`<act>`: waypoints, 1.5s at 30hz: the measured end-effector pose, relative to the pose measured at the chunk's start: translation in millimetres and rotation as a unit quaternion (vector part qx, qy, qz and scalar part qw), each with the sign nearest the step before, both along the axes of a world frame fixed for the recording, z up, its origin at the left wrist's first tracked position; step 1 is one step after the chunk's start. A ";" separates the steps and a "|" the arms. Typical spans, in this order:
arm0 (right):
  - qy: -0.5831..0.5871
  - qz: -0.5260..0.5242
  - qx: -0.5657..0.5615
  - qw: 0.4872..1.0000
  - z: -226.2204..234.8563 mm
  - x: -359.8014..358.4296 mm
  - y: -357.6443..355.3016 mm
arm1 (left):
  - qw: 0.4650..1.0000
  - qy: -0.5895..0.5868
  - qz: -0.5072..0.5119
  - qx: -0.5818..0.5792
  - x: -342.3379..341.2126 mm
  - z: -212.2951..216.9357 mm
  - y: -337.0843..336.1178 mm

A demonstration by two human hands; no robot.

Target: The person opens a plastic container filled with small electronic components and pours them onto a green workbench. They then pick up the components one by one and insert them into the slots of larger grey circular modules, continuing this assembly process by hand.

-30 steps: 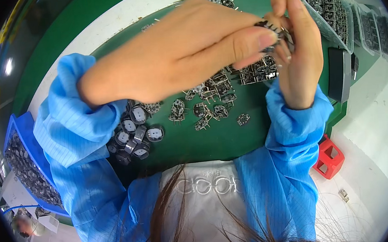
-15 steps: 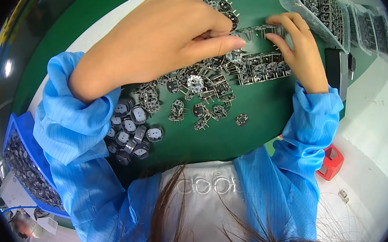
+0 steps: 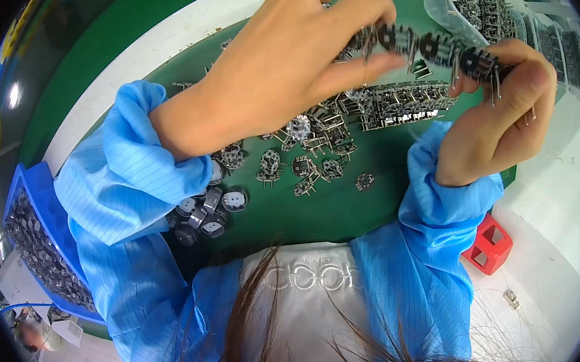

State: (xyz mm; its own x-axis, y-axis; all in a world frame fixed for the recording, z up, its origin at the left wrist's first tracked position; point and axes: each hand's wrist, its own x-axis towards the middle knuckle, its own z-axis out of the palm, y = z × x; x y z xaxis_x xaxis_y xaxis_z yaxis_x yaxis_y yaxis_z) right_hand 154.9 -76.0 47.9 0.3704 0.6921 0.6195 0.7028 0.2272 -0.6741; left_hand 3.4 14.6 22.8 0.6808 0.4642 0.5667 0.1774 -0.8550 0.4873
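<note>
Both hands lifted off green mat (image 3: 348,210) since half-second ago. Left hand (image 3: 287,64) and right hand (image 3: 498,118) pinch shut on opposite ends of row of small black pinned parts (image 3: 430,44), held above mat's far edge. Loose parts (image 3: 302,159) stay mid-mat; row looks picked up whole.

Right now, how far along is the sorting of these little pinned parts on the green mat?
Done: a neat row of parts lies lined up on the green mat. In hand: the left hand and right hand hold a short string of dark parts between them. Left: loose parts and round dark caps lie scattered.
</note>
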 end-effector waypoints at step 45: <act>0.011 0.176 -0.132 0.975 -30.5 -18.4 14.8 | 0.951 0.100 -0.127 -0.263 -16.0 5.5 0.6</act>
